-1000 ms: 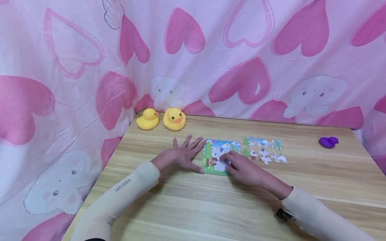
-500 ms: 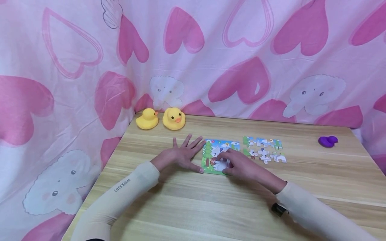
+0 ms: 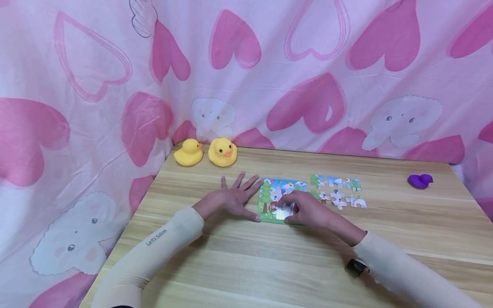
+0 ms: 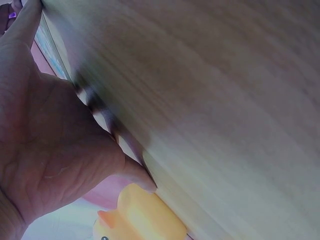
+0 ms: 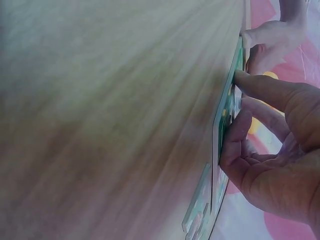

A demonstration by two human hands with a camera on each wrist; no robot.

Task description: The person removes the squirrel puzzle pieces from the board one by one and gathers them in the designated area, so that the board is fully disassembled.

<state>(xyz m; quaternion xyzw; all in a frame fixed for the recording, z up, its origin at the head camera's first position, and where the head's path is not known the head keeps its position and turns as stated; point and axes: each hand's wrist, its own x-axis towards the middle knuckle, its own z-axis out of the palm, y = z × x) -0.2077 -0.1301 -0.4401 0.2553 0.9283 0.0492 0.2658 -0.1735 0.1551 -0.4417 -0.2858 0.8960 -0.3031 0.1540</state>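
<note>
A square jigsaw puzzle (image 3: 266,193) with a white cartoon animal and green trees lies on the wooden table. My left hand (image 3: 236,201) rests spread beside it, thumb and index fingertips at its left edge; the left wrist view shows this palm (image 4: 55,145) low over the tabletop. Over the puzzle's lower right part, my right hand (image 3: 310,209) is bent, thumb and index finger around a shiny whitish puzzle piece (image 3: 284,213). In the right wrist view the fingertips meet the puzzle board (image 5: 225,115). The right hand hides part of the picture.
Two rows of puzzle pieces (image 3: 337,199) lie just right of the board. Two yellow rubber ducks (image 3: 222,152) stand at the back left, and a purple duck (image 3: 420,181) at the far right. A pink heart-patterned curtain (image 3: 239,85) hangs behind the table.
My right hand has shifted slightly left over the puzzle. The whitish piece under its fingers now shines brighter. My left hand has stayed in place.
</note>
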